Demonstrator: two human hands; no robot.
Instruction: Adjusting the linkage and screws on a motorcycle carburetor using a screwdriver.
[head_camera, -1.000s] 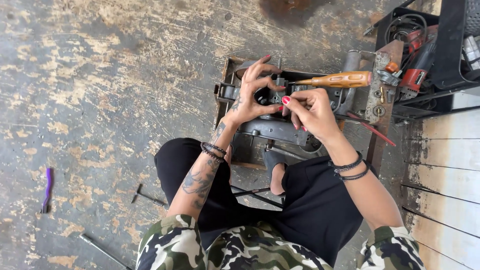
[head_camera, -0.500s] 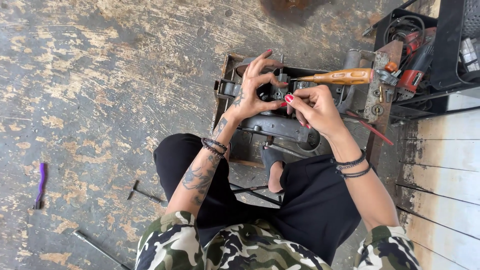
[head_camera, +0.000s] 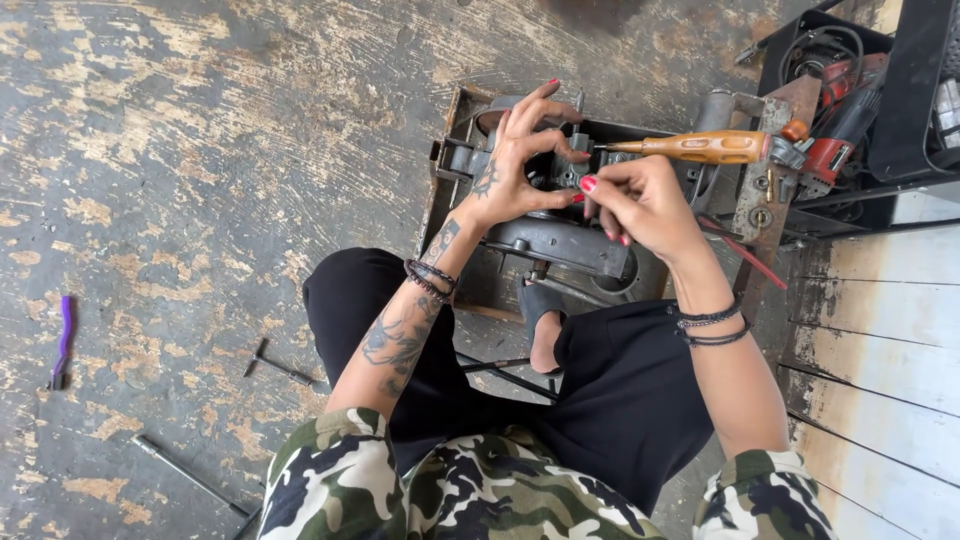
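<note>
Left hand (head_camera: 515, 165) cups the part (head_camera: 560, 172), bracing it; right hand (head_camera: 640, 205) pinches at its three o'clock edge, screwdriver (head_camera: 700, 147) resting just beyond.

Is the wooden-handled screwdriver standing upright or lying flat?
Lying flat. The screwdriver rests sideways across the metal assembly, tip pointing toward the left hand; neither hand grips it.

You see an evenly lit, bright daylight scene with soft, faint shadows, sharp focus throughout, no glare, and slight wide-angle stretching at the edges.
</note>
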